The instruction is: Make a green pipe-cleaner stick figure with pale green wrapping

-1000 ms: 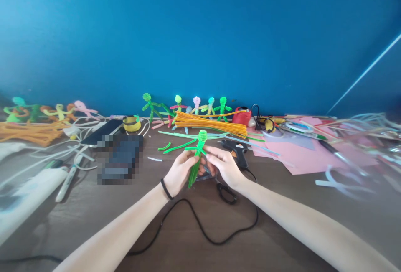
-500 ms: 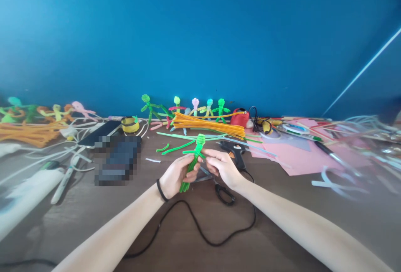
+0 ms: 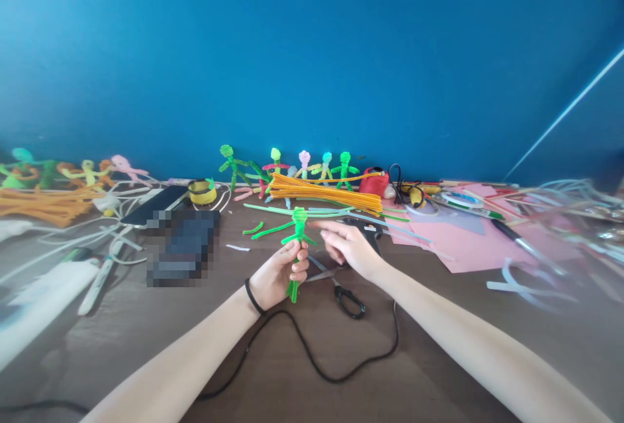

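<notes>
One figure (image 3: 299, 216) in hand (image 3: 279, 275), probably one glue-gun (image 3: 373, 233)

Soft light; side edges blurred (stretched, too).

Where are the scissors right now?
In the head view, the scissors lie on the table, just right of centre, below the right hand and above the looping black cord.

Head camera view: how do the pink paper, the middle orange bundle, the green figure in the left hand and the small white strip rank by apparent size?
Largest to smallest:
1. Pink paper
2. Middle orange bundle
3. Green figure, partly covered by the left hand
4. Small white strip
</notes>
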